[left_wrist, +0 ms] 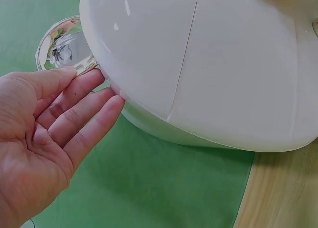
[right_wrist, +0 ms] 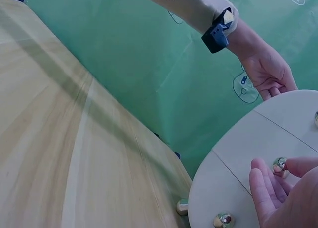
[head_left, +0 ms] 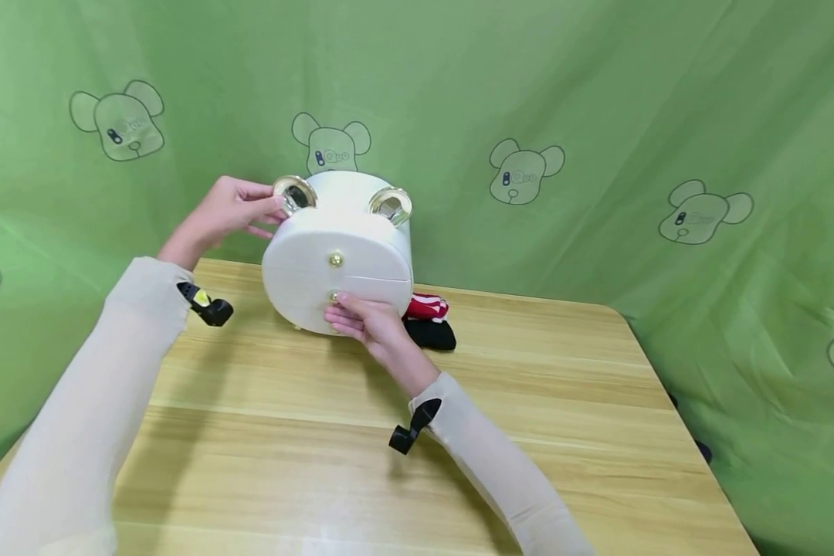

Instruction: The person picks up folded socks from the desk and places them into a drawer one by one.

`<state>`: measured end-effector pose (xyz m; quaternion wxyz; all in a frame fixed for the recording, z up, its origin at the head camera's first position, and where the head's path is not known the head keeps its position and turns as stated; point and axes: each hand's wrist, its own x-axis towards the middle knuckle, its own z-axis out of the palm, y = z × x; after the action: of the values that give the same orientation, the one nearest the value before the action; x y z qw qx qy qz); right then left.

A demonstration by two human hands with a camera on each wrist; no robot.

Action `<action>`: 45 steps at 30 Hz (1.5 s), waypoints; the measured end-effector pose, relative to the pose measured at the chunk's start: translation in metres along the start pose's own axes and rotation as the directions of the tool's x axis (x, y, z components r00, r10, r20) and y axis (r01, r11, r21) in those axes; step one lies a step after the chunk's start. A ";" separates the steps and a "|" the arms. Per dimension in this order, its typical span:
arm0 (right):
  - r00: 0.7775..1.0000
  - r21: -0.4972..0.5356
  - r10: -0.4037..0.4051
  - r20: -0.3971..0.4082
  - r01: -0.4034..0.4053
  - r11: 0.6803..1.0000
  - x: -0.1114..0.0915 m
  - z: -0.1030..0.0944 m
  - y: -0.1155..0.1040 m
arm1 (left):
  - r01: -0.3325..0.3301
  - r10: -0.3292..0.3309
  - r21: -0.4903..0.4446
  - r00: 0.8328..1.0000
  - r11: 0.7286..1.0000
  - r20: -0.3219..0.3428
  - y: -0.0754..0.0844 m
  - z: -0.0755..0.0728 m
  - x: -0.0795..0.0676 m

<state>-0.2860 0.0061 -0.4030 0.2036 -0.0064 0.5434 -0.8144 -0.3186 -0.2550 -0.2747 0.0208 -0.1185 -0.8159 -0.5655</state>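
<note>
A white round box (head_left: 302,262) with a flat front stands on the table, two gold cup-shaped ears on its top. My left hand (head_left: 232,207) pinches the rim of the left ear (head_left: 295,194) between thumb and index finger; in the left wrist view the other fingers reach toward the box's edge. The right ear (head_left: 391,205) is untouched. On the front, my right hand (head_left: 371,320) pinches a small gold knob (right_wrist: 280,166) between thumb and fingers. Another gold knob (head_left: 336,260) sits above it. Thin seams (right_wrist: 233,173) cross the front face.
Behind the box's right side lie a red-and-white item (head_left: 428,306) and a black item (head_left: 431,335), both partly hidden. The wooden table (head_left: 542,371) has a rounded far right corner. A green patterned cloth (head_left: 445,93) hangs behind it.
</note>
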 end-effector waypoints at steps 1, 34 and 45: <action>1.000 -0.001 0.000 0.001 0.000 1.000 0.000 -0.001 0.000 | 0.001 -0.001 -0.002 1.000 1.000 0.002 0.000 0.000 0.000; 0.979 -0.188 0.201 -0.037 -0.205 0.961 0.012 -0.029 0.022 | 0.025 -0.025 -0.028 1.000 0.999 0.012 0.003 -0.004 -0.002; 0.943 0.010 0.333 0.009 -0.333 0.943 0.024 -0.025 0.034 | 0.024 -0.023 -0.011 1.000 1.000 0.016 0.003 -0.002 -0.001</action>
<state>-0.3026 0.0092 -0.4482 0.3401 0.0836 0.5313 -0.7714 -0.3167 -0.2557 -0.2716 0.0072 -0.1134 -0.8144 -0.5691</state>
